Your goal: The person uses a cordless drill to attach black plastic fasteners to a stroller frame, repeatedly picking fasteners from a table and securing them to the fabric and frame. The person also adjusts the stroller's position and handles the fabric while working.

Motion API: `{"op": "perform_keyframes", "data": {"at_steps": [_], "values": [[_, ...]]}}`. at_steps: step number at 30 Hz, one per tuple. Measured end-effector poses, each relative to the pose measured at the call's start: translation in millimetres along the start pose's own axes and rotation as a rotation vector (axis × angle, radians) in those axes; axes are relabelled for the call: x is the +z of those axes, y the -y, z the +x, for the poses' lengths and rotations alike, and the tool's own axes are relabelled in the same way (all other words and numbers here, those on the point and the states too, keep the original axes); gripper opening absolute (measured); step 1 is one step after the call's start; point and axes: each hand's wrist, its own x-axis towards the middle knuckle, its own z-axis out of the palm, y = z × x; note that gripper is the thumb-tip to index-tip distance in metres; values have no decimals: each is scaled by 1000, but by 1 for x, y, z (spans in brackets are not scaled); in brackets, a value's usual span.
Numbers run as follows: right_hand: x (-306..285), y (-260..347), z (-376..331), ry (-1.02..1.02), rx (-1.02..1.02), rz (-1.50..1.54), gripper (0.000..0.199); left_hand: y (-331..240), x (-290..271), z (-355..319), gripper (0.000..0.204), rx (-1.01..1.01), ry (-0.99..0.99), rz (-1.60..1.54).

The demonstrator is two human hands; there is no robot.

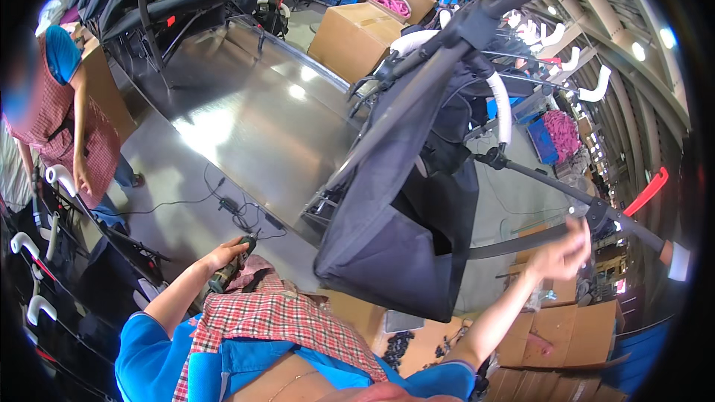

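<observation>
Gripping low at 7 o'clock, my left hand (226, 254) is wrapped shut round a dark, stubby powered screwdriver (232, 268), nose pointing down toward the red checked apron (283, 313). My right hand (564, 253), out at 4 o'clock, has fingers curled on the dark flat strap-like bar (514, 242) of the folded black fabric-and-tube stroller frame (417, 201); whether it closes fully I can't tell, blur. The frame hangs centre, fabric seat sagging toward 6 o'clock, and its black metal tube with the red lever (645, 192) runs off to 3 o'clock.

To do this well, I judge: keep the right hand steadying the bar so the frame doesn't swing, bring the tool up square to the joint, not tilted. The black cable (223, 205) on the grey floor at 8 o'clock could snag.

A co-worker's hand (80, 177) sits at 9 o'clock, well apart. Brown cardboard boxes (570, 335) at 5 o'clock.
</observation>
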Motion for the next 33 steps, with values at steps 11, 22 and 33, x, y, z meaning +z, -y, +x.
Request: {"op": "perform_keyframes", "data": {"at_steps": [11, 22, 33], "values": [[-6, -91, -140, 268, 1087, 711, 51, -4, 24, 21, 40, -21, 74, 120], [3, 63, -5, 192, -37, 273, 21, -18, -18, 41, 54, -76, 154, -92], [215, 161, 35, 948, 538, 1233, 63, -9, -42, 110, 33, -33, 154, -50]]}}
